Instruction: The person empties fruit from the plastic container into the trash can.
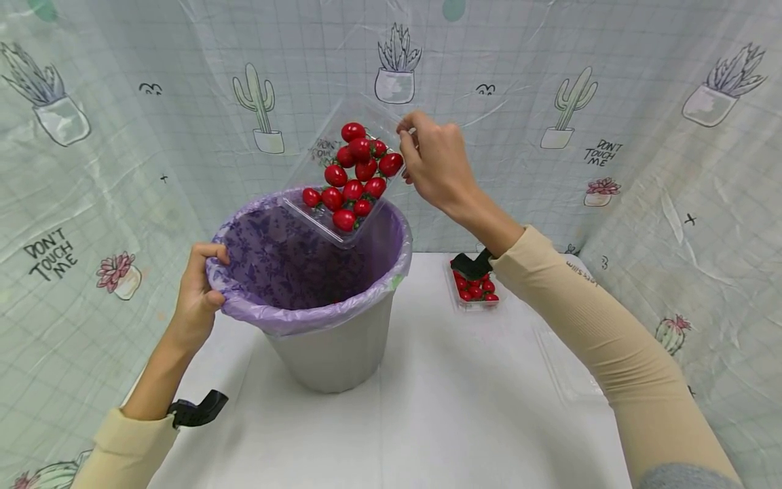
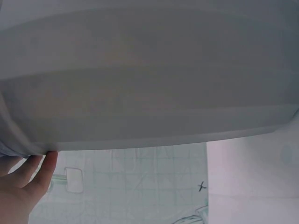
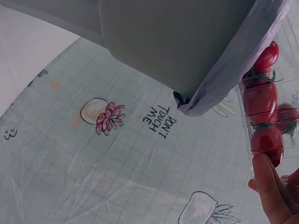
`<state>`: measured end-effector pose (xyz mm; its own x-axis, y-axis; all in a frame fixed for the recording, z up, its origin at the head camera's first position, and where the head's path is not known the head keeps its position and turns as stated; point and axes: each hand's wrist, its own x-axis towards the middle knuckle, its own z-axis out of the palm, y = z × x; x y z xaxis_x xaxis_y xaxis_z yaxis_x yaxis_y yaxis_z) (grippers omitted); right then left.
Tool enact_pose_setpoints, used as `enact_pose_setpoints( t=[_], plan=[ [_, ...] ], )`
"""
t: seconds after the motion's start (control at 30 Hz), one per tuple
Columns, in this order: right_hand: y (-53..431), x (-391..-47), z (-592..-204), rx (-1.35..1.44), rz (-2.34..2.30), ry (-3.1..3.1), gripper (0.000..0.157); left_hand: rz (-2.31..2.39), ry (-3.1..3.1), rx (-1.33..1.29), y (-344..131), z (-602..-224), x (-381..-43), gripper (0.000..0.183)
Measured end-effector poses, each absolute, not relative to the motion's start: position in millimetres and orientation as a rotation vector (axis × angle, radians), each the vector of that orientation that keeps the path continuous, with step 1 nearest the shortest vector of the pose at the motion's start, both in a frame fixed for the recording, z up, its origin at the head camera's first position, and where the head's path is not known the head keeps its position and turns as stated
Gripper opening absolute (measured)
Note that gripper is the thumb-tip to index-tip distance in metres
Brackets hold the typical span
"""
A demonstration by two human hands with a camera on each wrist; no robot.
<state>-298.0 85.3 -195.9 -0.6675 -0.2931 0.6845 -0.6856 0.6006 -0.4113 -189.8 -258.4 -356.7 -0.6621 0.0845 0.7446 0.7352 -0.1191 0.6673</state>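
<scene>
My right hand pinches the right edge of a clear plastic box, tilted over the mouth of a grey trash bin. Several cherry tomatoes with green stems lie in the box, bunched toward its lower side. A purple patterned bag lines the bin and folds over its rim. My left hand grips the bin's left rim, thumb outside and fingertips over the edge. In the right wrist view, tomatoes show through the box wall beside the thumb. A speck of red shows low inside the bin.
A second clear box of tomatoes stands on the white table, right of the bin, partly behind my right wrist strap. A clear plastic lid lies farther right, partly under my sleeve. Printed plastic sheeting walls the table at the back and sides.
</scene>
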Motion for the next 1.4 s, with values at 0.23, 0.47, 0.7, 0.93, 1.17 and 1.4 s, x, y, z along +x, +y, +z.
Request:
enact_pose_setpoints(
  t=[0.23, 0.47, 0.7, 0.93, 1.17, 1.4],
  plan=[
    [85.6, -298.2, -197.2, 0.775, 0.915, -2.259, 0.023, -1.838, -1.685, -0.9, -258.9, -357.5, -190.1, 0.071],
    [85.6, -299.1, -198.5, 0.782, 0.913, -2.248, 0.022, -1.833, -1.683, -0.903, -259.7, -359.1, -190.3, 0.071],
    [86.2, -298.4, -197.7, 0.772, 0.901, -2.245, 0.023, -1.842, -1.686, -0.905, -259.6, -358.2, -190.8, 0.071],
    [85.5, -298.1, -196.7, 0.779, 0.887, -2.232, 0.024, -1.83, -1.678, -0.909, -258.5, -357.2, -191.1, 0.071],
    [85.9, -297.5, -197.5, 0.783, 0.879, -2.223, 0.023, -1.829, -1.683, -0.899, -258.2, -356.7, -191.1, 0.071],
    [85.5, -297.7, -197.7, 0.789, 0.864, -2.213, 0.023, -1.835, -1.683, -0.9, -258.7, -357.1, -191.6, 0.071]
  ],
)
